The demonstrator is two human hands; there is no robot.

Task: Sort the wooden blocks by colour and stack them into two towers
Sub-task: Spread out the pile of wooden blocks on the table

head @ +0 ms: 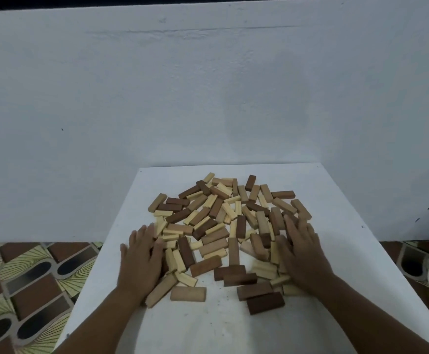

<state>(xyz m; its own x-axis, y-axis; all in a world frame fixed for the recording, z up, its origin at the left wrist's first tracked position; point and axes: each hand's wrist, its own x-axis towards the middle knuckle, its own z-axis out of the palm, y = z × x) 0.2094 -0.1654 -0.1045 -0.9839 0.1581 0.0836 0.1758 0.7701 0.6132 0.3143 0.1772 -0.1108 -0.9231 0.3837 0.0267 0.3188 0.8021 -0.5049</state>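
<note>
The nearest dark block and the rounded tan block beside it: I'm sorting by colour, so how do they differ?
The dark brown block is deep reddish-brown; the rounded tan block is pale. The dark brown block has sharp corners and lies tilted; the rounded tan block has rounded ends and lies nearly level. Both lie flat on the white table, clear of both hands.

Your way across the middle of the worktop [335,251] is blocked by the heap of wooden blocks [223,221], lying flat and overlapping, none stacked. You have bare surface along the near edge, down the right side, and in a thin strip behind the heap before the wall [208,98]. Your left hand [142,261] and right hand [302,254] lie flat on the heap's flanks.
</note>
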